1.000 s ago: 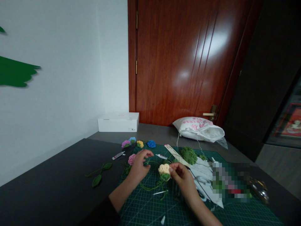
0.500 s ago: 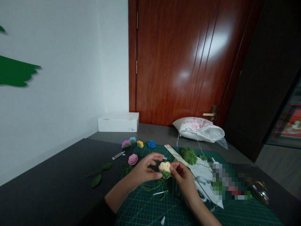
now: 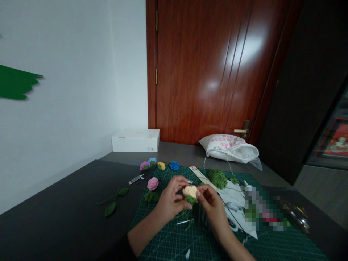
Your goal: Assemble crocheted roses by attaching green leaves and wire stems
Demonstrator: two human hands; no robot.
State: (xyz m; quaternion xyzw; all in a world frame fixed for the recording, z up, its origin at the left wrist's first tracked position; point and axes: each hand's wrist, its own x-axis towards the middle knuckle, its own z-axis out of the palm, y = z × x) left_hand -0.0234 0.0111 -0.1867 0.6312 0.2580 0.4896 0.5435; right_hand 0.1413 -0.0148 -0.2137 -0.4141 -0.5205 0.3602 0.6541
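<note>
Cream crocheted flower with a green base (image 3: 190,192) sits between the two hands above the green gridded cutting mat (image 3: 163,239), the left hand (image 3: 174,197) curled around its left side and the right hand (image 3: 210,199) pinching its right edge. Left of them lies a round pink crocheted flower (image 3: 152,183); a green yarn ball (image 3: 218,178) rests to the far right.

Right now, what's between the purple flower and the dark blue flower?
Between the purple flower and dark blue flower, the head view shows a light blue flower and a yellow flower.
</note>
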